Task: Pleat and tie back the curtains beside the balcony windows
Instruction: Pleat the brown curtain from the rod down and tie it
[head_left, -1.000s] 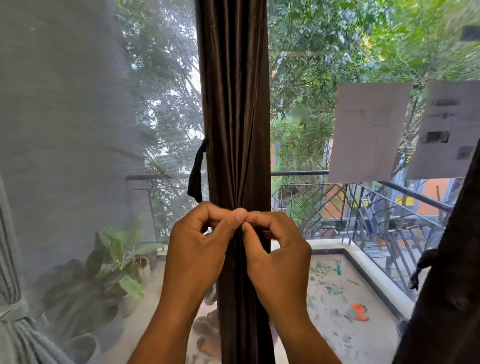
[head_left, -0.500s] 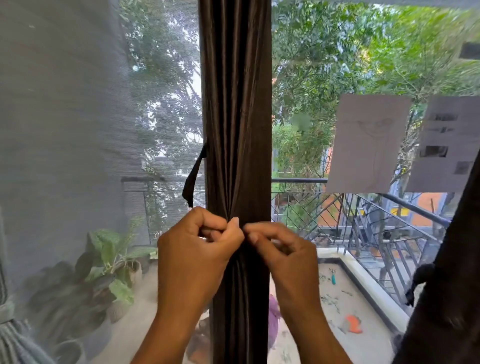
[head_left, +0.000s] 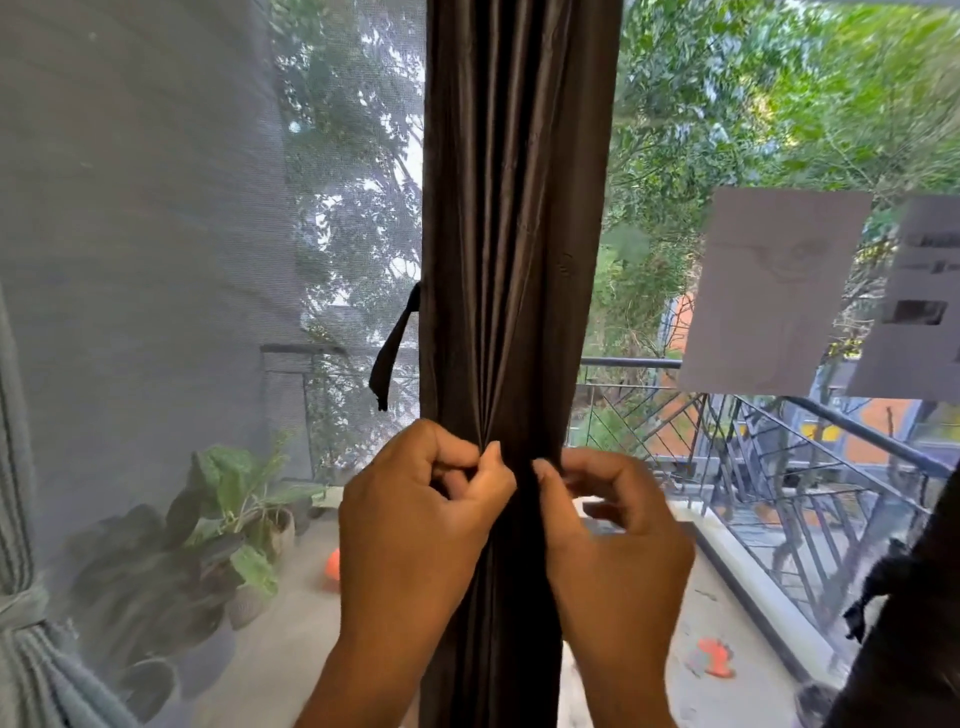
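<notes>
A dark brown curtain (head_left: 514, 208) hangs gathered into a narrow column in front of the balcony window. My left hand (head_left: 421, 525) pinches its folds from the left at waist height, thumb against fingers. My right hand (head_left: 618, 540) pinches the folds from the right at the same height. The cloth narrows between the two hands. A dark tie-back strap (head_left: 395, 353) dangles loose from the curtain's left edge, just above my left hand.
A grey curtain (head_left: 26, 623) is tied back at the far left beside a mesh screen (head_left: 145, 260). Another dark curtain (head_left: 914, 623) hangs at the right edge. Two paper sheets (head_left: 774, 291) stick to the glass. Potted plants (head_left: 228, 519) stand on the balcony.
My hands have drawn slightly apart, with more curtain cloth showing between the thumbs. The view has moved closer and tilted, so the hands sit lower in the frame.
</notes>
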